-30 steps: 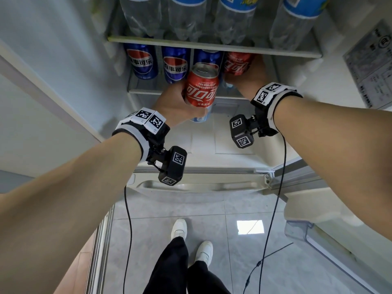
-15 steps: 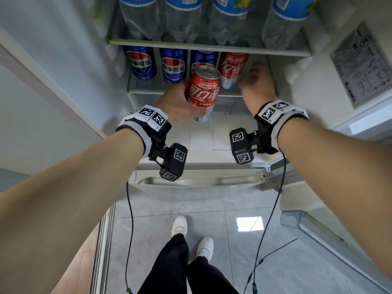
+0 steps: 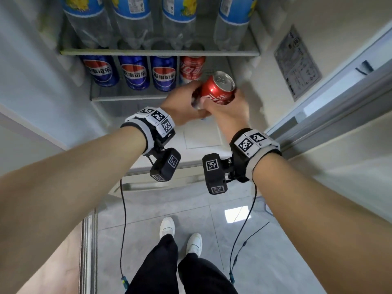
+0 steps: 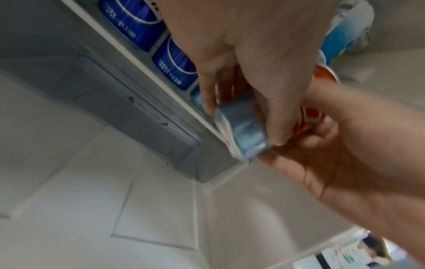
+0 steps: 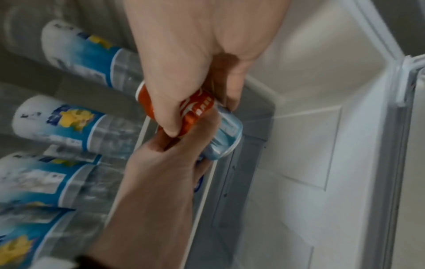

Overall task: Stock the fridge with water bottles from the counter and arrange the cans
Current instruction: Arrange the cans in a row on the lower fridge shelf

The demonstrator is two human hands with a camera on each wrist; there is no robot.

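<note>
A red cola can [image 3: 218,90] hangs tilted in front of the lower door shelf [image 3: 127,98], its top pointing up and to the right. My left hand [image 3: 186,102] grips its lower end and my right hand [image 3: 233,107] curls round its body from the right. In the left wrist view, fingers and thumb of the left hand [image 4: 241,118] pinch the can's silver base [image 4: 246,131]. In the right wrist view, my right hand [image 5: 202,112] wraps the can [image 5: 227,131]. On the shelf stand three blue cola cans [image 3: 133,73] and one red can [image 3: 192,70].
Several water bottles [image 3: 131,22] stand on the upper door shelf [image 3: 159,52]. To the right of the shelved red can is a gap [image 3: 218,64]. A label sticker [image 3: 297,62] is on the fridge wall at right. My feet [image 3: 167,227] stand on the grey tiled floor.
My left hand carried the red can to the right and tilted it. My right hand left the shelved red can, came back and took hold of the carried can.
</note>
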